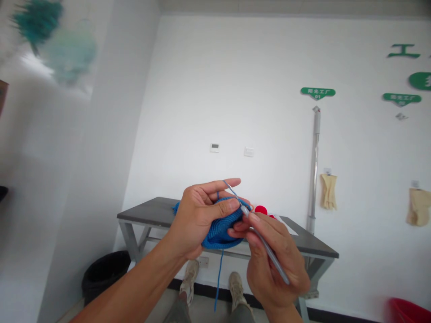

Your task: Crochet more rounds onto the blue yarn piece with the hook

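Note:
A round blue crochet piece (224, 231) is held up in front of the table. My left hand (205, 208) is closed on its upper left edge, thumb on top, with the index finger stretched out and blue yarn (231, 188) running over it. In my right hand (274, 255) is a crochet hook (271, 255) with a grey handle, its tip at the top right edge of the piece beside my left thumb. A loose yarn tail (218, 282) hangs below the piece. A small orange loop (251, 207) shows at the edge near the hook.
Behind my hands stands a dark-topped table (148, 211) with red balls (261, 210) and a white sheet (289, 225) on it. A black bin (104, 273) is at the lower left, a red container (409, 310) at the lower right. Gloves (329, 192) hang on the wall.

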Demonstrator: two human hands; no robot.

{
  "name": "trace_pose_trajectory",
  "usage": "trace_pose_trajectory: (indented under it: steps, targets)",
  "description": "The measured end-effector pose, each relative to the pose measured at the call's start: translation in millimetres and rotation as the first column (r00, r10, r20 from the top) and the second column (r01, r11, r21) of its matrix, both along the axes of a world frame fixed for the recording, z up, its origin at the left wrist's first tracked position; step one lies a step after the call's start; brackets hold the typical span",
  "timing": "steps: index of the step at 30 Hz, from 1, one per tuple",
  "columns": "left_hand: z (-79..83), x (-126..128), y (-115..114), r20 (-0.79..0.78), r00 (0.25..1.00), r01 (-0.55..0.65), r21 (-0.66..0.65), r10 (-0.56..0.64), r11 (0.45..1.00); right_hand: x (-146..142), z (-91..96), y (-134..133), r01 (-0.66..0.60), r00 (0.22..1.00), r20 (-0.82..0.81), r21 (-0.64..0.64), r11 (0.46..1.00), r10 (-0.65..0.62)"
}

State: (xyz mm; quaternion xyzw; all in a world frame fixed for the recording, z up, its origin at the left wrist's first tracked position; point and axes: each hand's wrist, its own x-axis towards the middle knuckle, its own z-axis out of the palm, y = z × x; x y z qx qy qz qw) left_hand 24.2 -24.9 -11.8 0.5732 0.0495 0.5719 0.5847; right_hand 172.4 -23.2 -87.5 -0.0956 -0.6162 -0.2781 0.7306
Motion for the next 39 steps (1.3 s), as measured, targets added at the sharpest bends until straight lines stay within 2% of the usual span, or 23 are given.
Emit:
trace_pose_trajectory:
  steps: [4,18,27,34,39]
  targets:
    - [4.7,-9.4,2.1,-0.067,0.997,-0.027,0.027,0.029,0.999,11.9,7.0,-8.5,-0.112,0.988,0.093,-0.148,0.983,0.127]
    - [18.6,-27.3,-2.2,-0.294,0.953,-0.058,0.075,0.078,0.995,45.8,36.8,-32.8,-0.151,0.940,0.273,-0.213,0.965,0.207]
    - [25.4,-35.1,3.0,-0.411,0.892,-0.131,0.161,0.187,0.978,61.5,50.0,-37.1,-0.103,0.903,0.379,-0.266,0.959,0.202]
    - [28.3,-37.2,4.5,-0.475,0.829,-0.176,0.278,0.295,0.944,75.5,54.7,-43.9,0.052,0.866,0.495,-0.241,0.969,0.076]
    - [31.3,-37.0,2.3,-0.494,0.818,-0.148,0.317,0.296,0.937,78.0,60.8,-51.4,0.089,0.855,0.516,-0.248,0.965,0.054]
